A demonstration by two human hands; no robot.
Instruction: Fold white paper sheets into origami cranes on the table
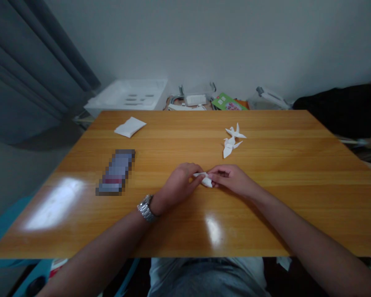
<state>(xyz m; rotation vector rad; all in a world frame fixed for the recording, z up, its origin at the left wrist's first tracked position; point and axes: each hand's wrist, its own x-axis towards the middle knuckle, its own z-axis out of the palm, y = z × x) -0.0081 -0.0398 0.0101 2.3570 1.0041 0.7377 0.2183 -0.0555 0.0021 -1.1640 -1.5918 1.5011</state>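
Observation:
My left hand (178,182) and my right hand (231,179) meet at the middle of the wooden table (266,214). Both pinch a small folded white paper piece (205,179) between their fingertips, low over the tabletop. A metal watch (146,208) sits on my left wrist. Two finished white paper cranes (232,141) lie farther back, right of centre, apart from my hands.
A small stack of white paper sheets (130,126) lies at the back left. A blurred flat rectangular object (116,172) rests left of my hands. Behind the table are a white tray (128,95), cables and a green packet (226,101). A curtain hangs at the left.

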